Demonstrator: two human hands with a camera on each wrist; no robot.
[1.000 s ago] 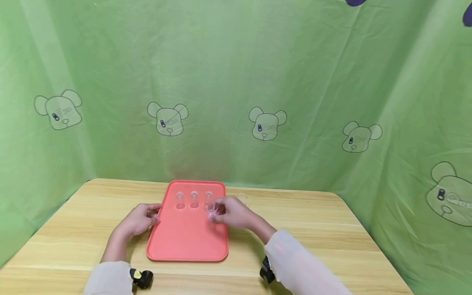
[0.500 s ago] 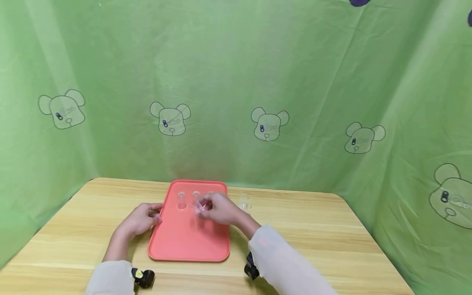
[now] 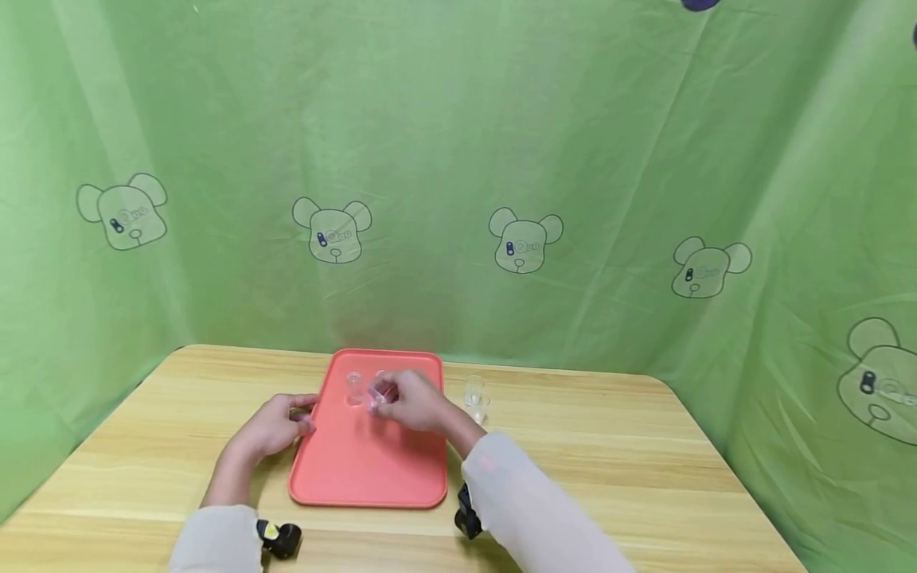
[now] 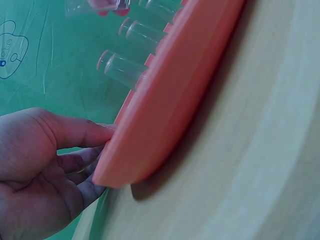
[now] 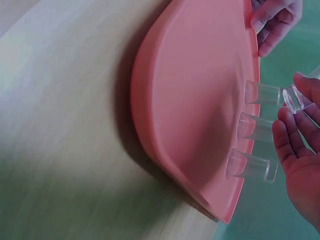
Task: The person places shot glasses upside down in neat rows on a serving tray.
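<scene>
small clear cup (image 3: 376, 395), held above pink tray (image 3: 358, 469)

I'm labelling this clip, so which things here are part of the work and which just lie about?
In use:
right hand pinching a small clear cup
left hand gripping the pink tray
three cups standing on the tray

Lying about:
clear cup on the table
green bear curtain

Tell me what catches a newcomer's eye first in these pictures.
A coral-pink tray lies mid-table on the wooden table, against a green bear-print curtain. Over its far end, the right hand pinches a small clear glass above three standing ones. The left hand grips the tray's left edge.
</scene>
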